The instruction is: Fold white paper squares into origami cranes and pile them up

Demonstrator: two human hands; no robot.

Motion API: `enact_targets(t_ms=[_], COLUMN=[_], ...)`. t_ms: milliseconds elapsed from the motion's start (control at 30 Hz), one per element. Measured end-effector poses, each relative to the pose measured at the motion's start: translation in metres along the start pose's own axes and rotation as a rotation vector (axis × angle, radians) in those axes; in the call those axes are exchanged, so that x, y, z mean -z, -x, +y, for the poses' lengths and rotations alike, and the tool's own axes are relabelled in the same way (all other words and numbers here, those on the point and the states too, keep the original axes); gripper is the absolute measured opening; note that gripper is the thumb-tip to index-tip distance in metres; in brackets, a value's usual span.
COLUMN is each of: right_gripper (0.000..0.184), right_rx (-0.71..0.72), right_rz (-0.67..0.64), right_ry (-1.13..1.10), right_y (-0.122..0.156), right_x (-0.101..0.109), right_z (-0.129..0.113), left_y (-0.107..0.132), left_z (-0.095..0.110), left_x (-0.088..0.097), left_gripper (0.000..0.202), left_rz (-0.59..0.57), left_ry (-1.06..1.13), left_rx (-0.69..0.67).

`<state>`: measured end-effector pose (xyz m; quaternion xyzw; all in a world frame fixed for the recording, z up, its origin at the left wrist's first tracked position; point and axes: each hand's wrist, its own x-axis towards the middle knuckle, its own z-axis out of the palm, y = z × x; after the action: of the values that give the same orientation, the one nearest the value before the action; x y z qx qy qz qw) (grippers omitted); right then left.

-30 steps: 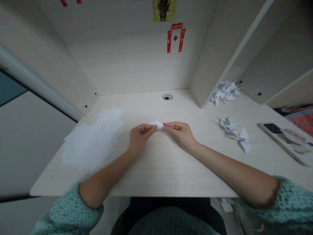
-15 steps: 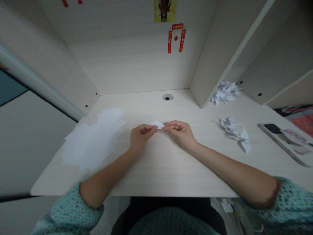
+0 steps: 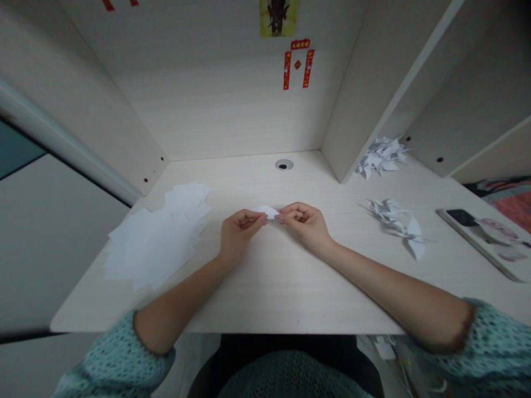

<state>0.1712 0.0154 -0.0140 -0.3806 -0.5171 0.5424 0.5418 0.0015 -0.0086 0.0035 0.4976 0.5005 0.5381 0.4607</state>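
A small folded piece of white paper (image 3: pixel 267 211) is held between my two hands above the middle of the desk. My left hand (image 3: pixel 240 229) pinches its left side between thumb and fingers. At the right end, my right hand (image 3: pixel 306 222) grips it with thumb and forefinger, the other fingers curled. Much of the paper is hidden behind the fingertips. To the left lies a spread stack of white paper sheets (image 3: pixel 155 237). On the right rest several folded paper cranes (image 3: pixel 396 221).
A heap of folded white paper pieces (image 3: pixel 381 156) sits beside the upright partition (image 3: pixel 352 127). A phone (image 3: pixel 483 240) lies at the far right. Behind my hands, a round cable hole (image 3: pixel 284 165) opens in the desk (image 3: pixel 265 298).
Both hands stay almost where they were, still pinching the folded paper. My right fingers have shifted very slightly, and the whole view has drifted a little.
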Motion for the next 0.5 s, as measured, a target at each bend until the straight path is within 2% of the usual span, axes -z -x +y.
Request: enact_targets(t_ms=[233,500], right_gripper=[0.024,0.027], right_rx=[-0.004,-0.027], right_rz=[0.007,-0.002], right_ry=[0.003,-0.03], right_y=[-0.0009,-0.0034], right_x=[0.0009,0.0024], right_z=[0.0013,0.0016], left_y=[-0.0015,-0.0051], left_z=[-0.0001,0.0004], left_x=[-0.0006,-0.0013], left_gripper=[0.026,0.037], left_rz=[0.0,-0.021], left_ry=[0.017,0.128], left_rx=[0.012,0.095])
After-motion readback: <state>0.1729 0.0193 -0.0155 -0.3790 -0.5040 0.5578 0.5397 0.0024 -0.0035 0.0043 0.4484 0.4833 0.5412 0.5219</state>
